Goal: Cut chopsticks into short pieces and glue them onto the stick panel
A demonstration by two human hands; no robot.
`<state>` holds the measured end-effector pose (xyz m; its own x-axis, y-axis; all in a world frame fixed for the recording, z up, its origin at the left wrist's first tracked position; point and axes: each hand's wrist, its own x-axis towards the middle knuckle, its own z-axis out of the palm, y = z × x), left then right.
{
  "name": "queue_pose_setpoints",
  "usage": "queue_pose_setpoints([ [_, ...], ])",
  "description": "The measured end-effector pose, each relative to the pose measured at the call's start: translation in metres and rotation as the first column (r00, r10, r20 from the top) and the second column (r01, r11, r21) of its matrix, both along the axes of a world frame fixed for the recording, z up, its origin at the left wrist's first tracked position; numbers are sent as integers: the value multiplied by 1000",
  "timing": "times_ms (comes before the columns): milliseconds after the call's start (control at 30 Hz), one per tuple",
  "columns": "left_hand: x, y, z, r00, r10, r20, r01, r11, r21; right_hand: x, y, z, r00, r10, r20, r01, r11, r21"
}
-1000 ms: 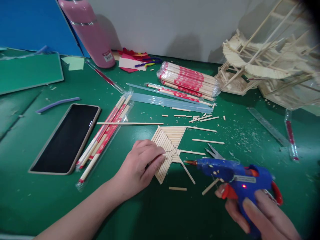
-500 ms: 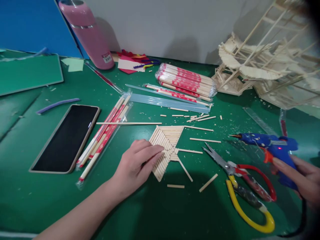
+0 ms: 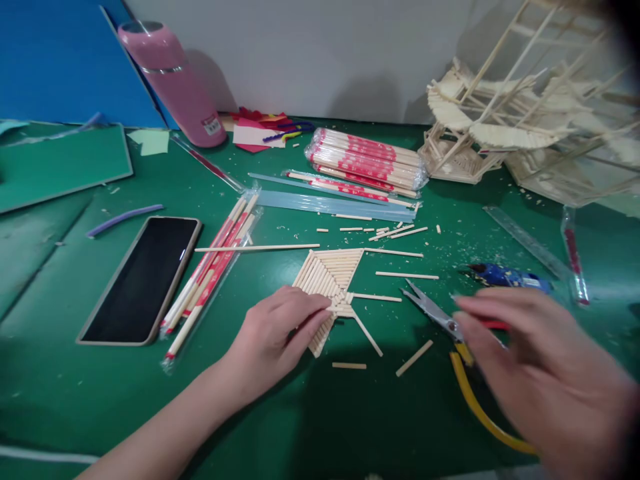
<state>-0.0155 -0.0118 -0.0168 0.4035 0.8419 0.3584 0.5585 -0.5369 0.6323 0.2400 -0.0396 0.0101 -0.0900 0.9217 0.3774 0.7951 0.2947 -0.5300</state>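
My left hand [image 3: 280, 330] lies over a flat panel of wooden sticks [image 3: 345, 263] glued side by side, thumb and index finger closed on it near its centre. Part of the panel is hidden under the fingers. Single sticks [image 3: 377, 297] point out from its right side. My right hand [image 3: 535, 373] hovers above the scissors [image 3: 433, 310], covering most of their red and yellow handles. Its thumb and index finger come together; what is between them, if anything, cannot be made out. Beyond that hand the blue glue gun [image 3: 510, 275] lies on the table, partly hidden.
Loose sticks [image 3: 407, 275] and short cut pieces surround the panel. Wrapped chopsticks [image 3: 213, 273], a phone [image 3: 143, 280] and a pink bottle [image 3: 175, 87] stand or lie leftward. A chopstick bundle [image 3: 367, 160] and a large stick model [image 3: 475, 120] are at the back.
My right hand has let go of the glue gun, which now rests on the table, and has come left over the scissors. My left hand stays on the stick panel.
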Motion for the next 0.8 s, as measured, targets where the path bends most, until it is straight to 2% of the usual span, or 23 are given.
queue_pose_setpoints([
  [33,0,-1,3,999,-28,-17,27,1000,-11,-15,4,3,989,145,24,-146,988,45],
  [100,1,-2,11,995,-79,-55,76,996,-45,-37,13,4,952,305,-13,-305,952,-6],
  [167,0,-3,19,990,-109,-89,101,991,-87,-50,19,3,914,402,-52,-405,911,-75],
  [233,0,-2,25,986,-116,-118,103,988,-115,-55,22,1,892,446,-69,-451,886,-109],
  [467,8,5,38,984,-122,-127,108,987,-116,-54,24,2,910,411,-59,-415,905,-91],
  [533,10,8,37,990,-83,-111,72,992,-104,-51,26,0,924,379,-59,-383,919,-89],
  [667,9,10,27,992,85,-97,-89,995,-35,-43,26,-11,944,301,-136,-317,942,-111],
  [800,8,11,7,998,42,-54,-42,999,-10,-39,17,-26,952,266,-151,-297,923,-244],
])
